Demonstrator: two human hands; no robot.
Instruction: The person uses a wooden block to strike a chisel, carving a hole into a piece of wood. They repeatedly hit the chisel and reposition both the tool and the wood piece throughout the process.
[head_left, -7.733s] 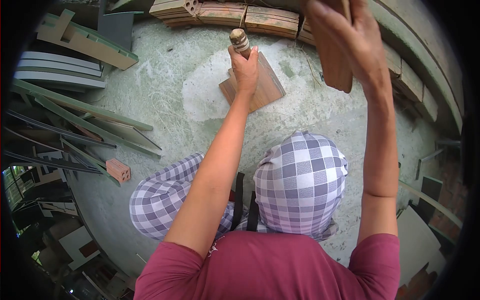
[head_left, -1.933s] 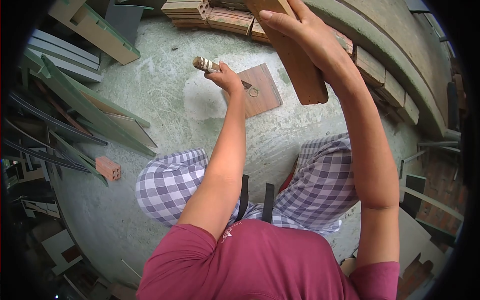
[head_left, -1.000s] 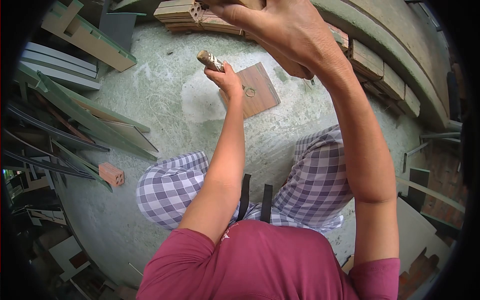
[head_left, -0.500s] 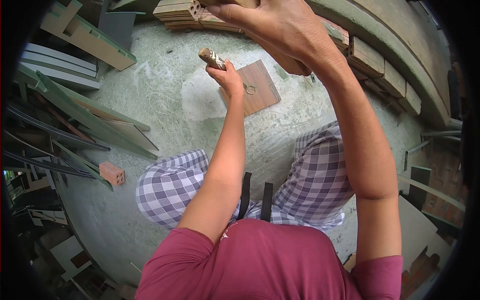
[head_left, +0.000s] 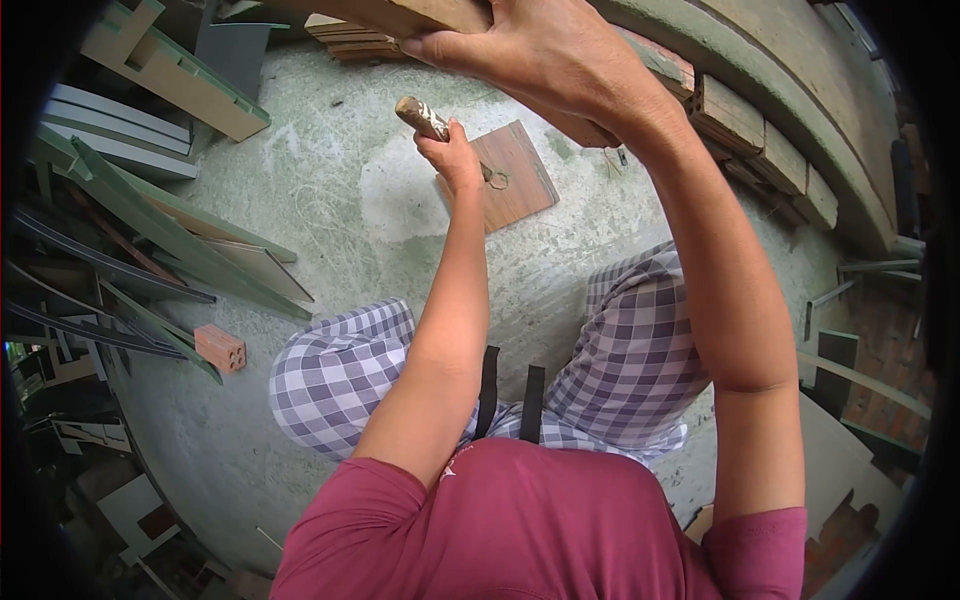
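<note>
My left hand (head_left: 455, 160) is wrapped around a thick, worn wooden handle (head_left: 422, 117) with whitish marks near its top. The handle tilts over a square brown wood-grain board (head_left: 525, 185) on the floor. What sits at its lower end is mostly hidden by my hand. Beside that hand, on the board, is a small thin ring shape (head_left: 498, 180). Raised close to the camera at the top, my right hand (head_left: 565, 55) grips a long wooden block (head_left: 440, 14), whose other end shows below the palm. Its upper part is cut off by the frame.
Hollow bricks (head_left: 745, 125) are stacked along a curved concrete ledge (head_left: 800, 90) at the upper right. Board offcuts and strips (head_left: 190, 225) lean on the left, with one red hollow brick (head_left: 220, 348) near them. My checkered knees (head_left: 340, 375) flank the concrete floor (head_left: 370, 260).
The wooden block in my right hand has tipped, and more of its left end shows at the top. My left hand and the handle stay almost still over the board.
</note>
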